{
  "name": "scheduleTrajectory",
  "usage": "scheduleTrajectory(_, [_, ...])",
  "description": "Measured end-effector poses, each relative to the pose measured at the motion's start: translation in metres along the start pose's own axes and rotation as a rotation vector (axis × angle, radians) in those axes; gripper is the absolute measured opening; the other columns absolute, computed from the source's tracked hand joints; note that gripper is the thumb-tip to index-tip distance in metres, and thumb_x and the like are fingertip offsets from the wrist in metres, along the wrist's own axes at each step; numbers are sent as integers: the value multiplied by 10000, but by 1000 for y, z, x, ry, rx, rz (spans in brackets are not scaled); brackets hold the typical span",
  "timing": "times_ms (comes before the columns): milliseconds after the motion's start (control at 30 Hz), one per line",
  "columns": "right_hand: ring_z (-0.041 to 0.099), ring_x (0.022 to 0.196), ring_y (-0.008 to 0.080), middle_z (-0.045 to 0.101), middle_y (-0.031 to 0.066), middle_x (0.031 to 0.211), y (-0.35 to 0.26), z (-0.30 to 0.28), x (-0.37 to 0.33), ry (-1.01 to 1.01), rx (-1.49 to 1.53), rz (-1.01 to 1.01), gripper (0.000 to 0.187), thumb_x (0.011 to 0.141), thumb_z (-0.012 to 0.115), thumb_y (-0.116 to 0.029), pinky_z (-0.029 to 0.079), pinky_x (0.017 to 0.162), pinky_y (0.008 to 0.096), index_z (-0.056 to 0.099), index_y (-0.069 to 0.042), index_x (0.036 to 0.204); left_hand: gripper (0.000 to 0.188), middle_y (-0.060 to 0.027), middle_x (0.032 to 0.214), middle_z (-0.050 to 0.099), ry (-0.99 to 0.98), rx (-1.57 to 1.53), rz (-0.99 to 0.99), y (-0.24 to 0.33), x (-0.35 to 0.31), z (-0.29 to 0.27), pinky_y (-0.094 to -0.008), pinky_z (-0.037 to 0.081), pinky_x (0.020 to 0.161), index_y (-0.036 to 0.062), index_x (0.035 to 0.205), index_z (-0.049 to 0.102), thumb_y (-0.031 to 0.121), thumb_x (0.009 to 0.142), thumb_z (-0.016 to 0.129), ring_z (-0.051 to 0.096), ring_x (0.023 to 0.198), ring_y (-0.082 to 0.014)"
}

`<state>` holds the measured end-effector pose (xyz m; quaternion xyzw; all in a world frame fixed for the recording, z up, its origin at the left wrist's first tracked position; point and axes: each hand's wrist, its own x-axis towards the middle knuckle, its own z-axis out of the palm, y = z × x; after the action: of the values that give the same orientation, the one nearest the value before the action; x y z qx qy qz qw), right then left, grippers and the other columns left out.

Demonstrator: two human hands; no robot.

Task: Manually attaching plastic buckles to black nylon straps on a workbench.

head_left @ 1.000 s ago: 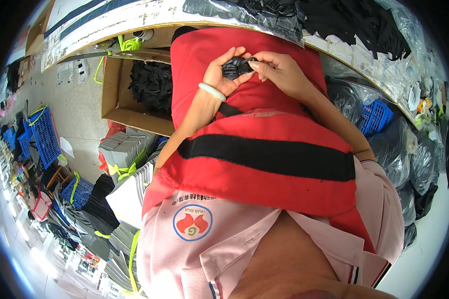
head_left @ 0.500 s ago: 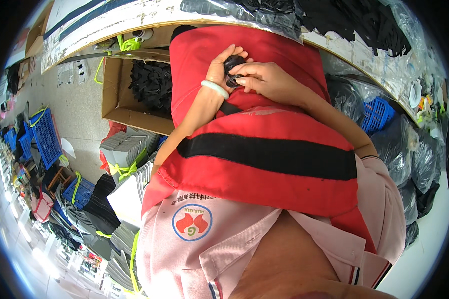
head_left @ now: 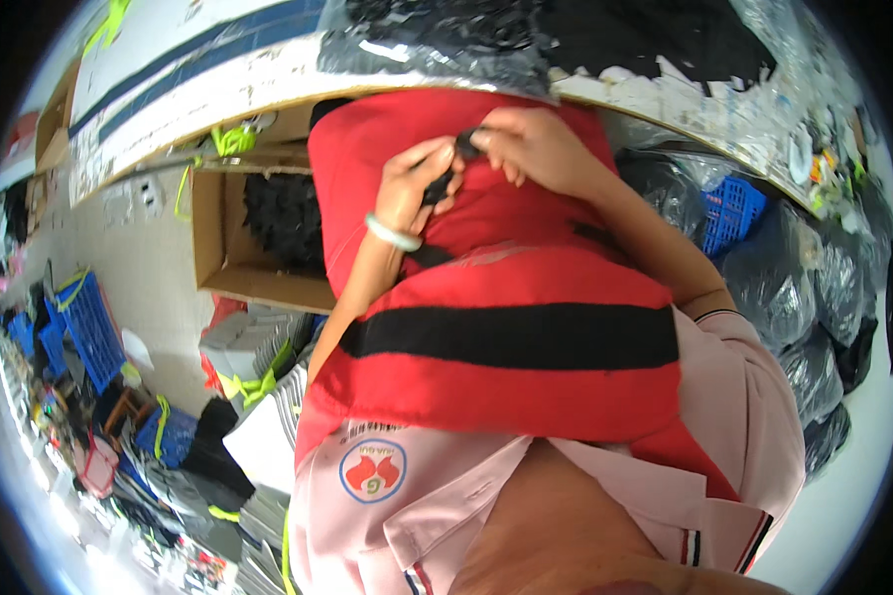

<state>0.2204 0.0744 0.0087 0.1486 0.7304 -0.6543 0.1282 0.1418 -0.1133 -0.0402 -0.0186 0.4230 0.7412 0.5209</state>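
Observation:
Over the red apron on my lap, my hands work close together. My left hand is closed around a black strip-like piece, part of which shows below its fingers. A bracelet circles that wrist. My right hand pinches a dark end that reaches across to the left thumb and fingertip. Blur hides whether the two black parts are one strip or separate pieces.
A worktable curves across the front, with a bag of black pieces and black material on it. Left of my lap is a cardboard box holding black pieces. Filled plastic bags and a blue basket lie on the right.
My hands have gone from one over the other to side by side, with the black piece stretched between them. The whole view has shifted slightly.

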Motion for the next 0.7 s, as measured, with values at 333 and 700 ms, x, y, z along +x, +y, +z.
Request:
scheduleTrajectory(333, [596,710,127,630,76,800,-14,-44,-13,178,-383,-214,203,911,570,-201,482,657,280,652,-16,937,146,-70,778,615,-73,207,-16,1,3,5,-233,395,407,11,995,666,108,887,651,553,626,-123])
scheduleTrajectory(700, [524,1023,301,606,143,1005,-32,-137,83,803,-1167,-545,251,760,699,-164,416,891,386,682,-89,1000,179,-66,792,590,-47,69,7,11,14,19,-235,398,411,25,1029,629,158,909,631,554,605,-149])
